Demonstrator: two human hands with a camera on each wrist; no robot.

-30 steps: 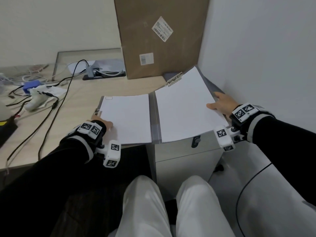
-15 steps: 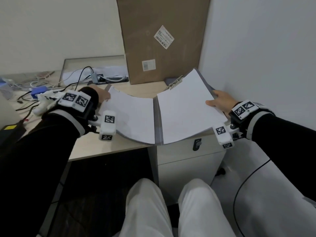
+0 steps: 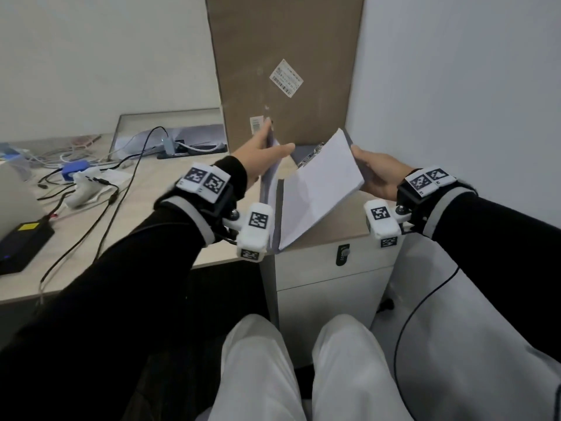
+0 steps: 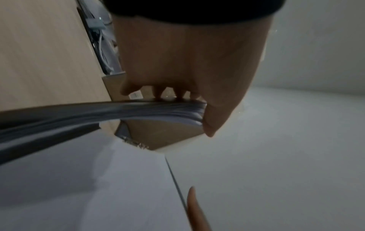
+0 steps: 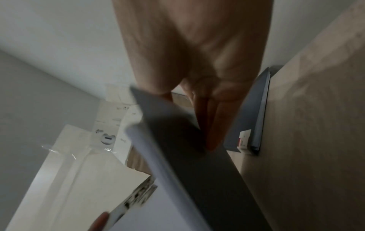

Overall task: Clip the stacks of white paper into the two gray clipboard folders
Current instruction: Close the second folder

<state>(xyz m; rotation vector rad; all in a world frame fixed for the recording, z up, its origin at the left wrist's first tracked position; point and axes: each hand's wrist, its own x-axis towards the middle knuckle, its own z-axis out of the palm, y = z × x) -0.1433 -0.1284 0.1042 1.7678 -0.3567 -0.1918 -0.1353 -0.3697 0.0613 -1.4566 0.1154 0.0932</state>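
A gray clipboard folder (image 3: 271, 194) stands half folded like a book above the white cabinet (image 3: 331, 271). My left hand (image 3: 267, 147) pinches its raised left half, thumb on the inner side and fingers behind; the gray cover and paper stack (image 4: 98, 112) bend in that grip. My right hand (image 3: 368, 173) holds the tilted right half, thumb over the edge of the white paper (image 3: 321, 183) and fingers under the gray cover (image 5: 197, 157). A metal clip (image 3: 311, 154) pins that paper at its far end. A second gray folder (image 5: 260, 109) lies flat beneath, next to the wall.
A tall cardboard box (image 3: 285, 68) leans against the wall right behind the folder. The wooden desk (image 3: 158, 214) on the left carries cables, a black adapter (image 3: 22, 244) and a white controller (image 3: 86, 186). A white wall closes the right side.
The folder lay open and flat one second ago. My left hand has lifted its left half up and swung it rightward, and my right hand has tilted the right half up toward it.
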